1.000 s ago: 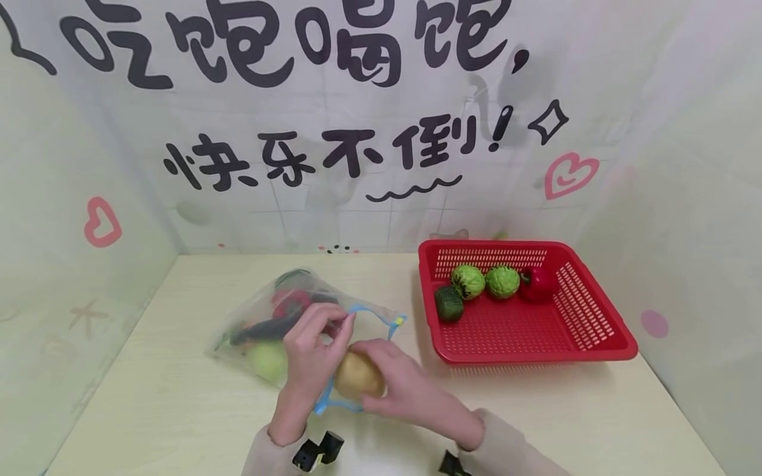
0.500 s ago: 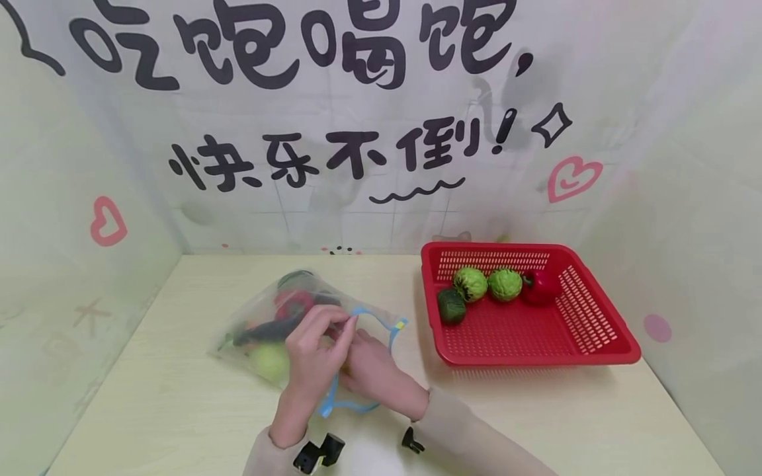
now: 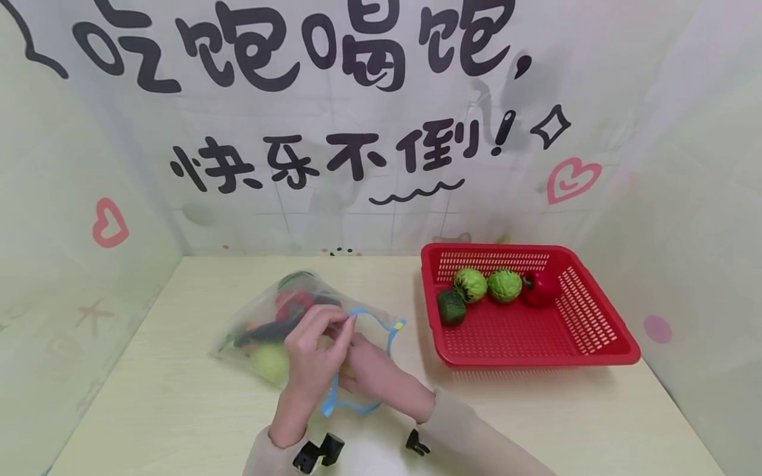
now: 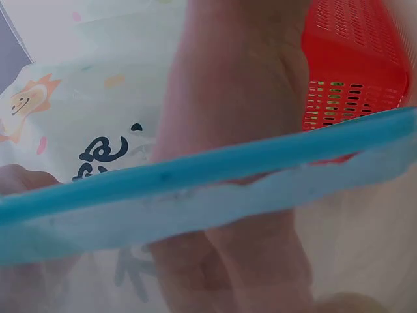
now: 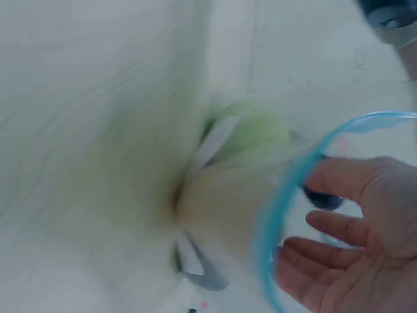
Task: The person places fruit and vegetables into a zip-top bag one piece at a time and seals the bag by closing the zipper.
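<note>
Far left of the worktop (image 3: 149, 396), bare pale wood, then the clear bag (image 3: 264, 311), lying flat with its mouth to the right. Inside, through hazy film: a long dark vegetable (image 3: 262, 333) slanting across the middle, a round yellow-green piece (image 3: 269, 362) below it, a red piece (image 3: 293, 304) above, and a dark green one (image 3: 296, 280) at the far edge. Left hand (image 3: 312, 354) next, in front of the bag; its grip is together, thumb and finger pinching the bag's edge at the mouth. Small black device (image 3: 318, 453) on that wrist. Right hand (image 3: 381, 373) comes in from the right, fingers within the mouth; left wrist view has the blue rim (image 4: 163, 177) crossing in front of it. Its fingertips are hidden behind the left hand, and the right wrist view is badly blurred, so cannot tell whether this grip is apart or clamped on anything. Right sleeve (image 3: 470, 433) beige. Well to the right of the bag, red basket (image 3: 536, 361), upright. Contents along its left and back: dark green piece (image 3: 451, 307), two wrinkled light green balls (image 3: 470, 285) side by side, glossy red pepper (image 3: 542, 289) beside the second.
</note>
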`<state>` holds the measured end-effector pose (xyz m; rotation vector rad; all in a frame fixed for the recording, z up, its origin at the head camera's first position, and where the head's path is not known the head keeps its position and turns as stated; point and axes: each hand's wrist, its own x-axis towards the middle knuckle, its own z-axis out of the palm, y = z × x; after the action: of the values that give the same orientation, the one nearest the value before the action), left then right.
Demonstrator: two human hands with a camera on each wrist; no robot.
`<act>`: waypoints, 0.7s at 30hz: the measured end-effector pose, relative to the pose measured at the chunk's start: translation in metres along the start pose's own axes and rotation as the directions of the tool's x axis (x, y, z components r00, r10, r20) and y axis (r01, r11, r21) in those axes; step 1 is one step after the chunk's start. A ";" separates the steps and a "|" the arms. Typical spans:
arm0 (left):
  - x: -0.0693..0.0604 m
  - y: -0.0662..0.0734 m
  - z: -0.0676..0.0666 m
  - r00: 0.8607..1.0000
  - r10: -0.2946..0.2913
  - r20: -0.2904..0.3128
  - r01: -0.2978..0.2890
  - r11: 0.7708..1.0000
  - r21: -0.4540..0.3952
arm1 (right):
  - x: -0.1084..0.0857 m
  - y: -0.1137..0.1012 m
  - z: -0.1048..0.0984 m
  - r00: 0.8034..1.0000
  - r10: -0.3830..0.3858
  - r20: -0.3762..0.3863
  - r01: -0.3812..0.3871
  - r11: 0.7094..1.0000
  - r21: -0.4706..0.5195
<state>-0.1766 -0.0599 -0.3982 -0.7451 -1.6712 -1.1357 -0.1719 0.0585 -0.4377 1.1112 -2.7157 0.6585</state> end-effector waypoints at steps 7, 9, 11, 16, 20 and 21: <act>0.000 -0.001 0.000 1.000 -0.007 0.010 0.007 0.999 -0.034 | -0.032 -0.005 -0.045 0.995 -0.028 -0.097 0.043 0.988 0.148; 0.001 -0.001 0.001 1.000 -0.004 0.008 0.004 0.999 -0.046 | -0.040 0.001 -0.058 0.988 -0.020 -0.155 0.050 0.980 0.192; 0.001 -0.002 0.001 1.000 0.001 0.004 -0.001 0.999 -0.046 | -0.045 0.009 -0.072 0.981 0.005 -0.196 0.042 0.972 0.231; 0.001 -0.002 0.001 1.000 0.007 0.004 -0.007 0.999 -0.046 | -0.051 0.034 -0.106 0.961 0.163 -0.224 -0.110 0.966 0.232; 0.001 -0.002 0.001 1.000 0.005 0.009 -0.004 0.999 -0.046 | -0.048 0.059 -0.132 0.924 0.336 -0.180 -0.303 0.934 0.189; 0.001 -0.002 0.001 1.000 0.003 0.010 -0.003 0.999 -0.046 | -0.046 0.068 -0.138 0.915 0.368 -0.165 -0.342 0.925 0.169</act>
<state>-0.1784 -0.0598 -0.3982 -0.7834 -1.6564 -1.1734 -0.1912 0.1914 -0.3506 0.5342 -2.7533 0.9607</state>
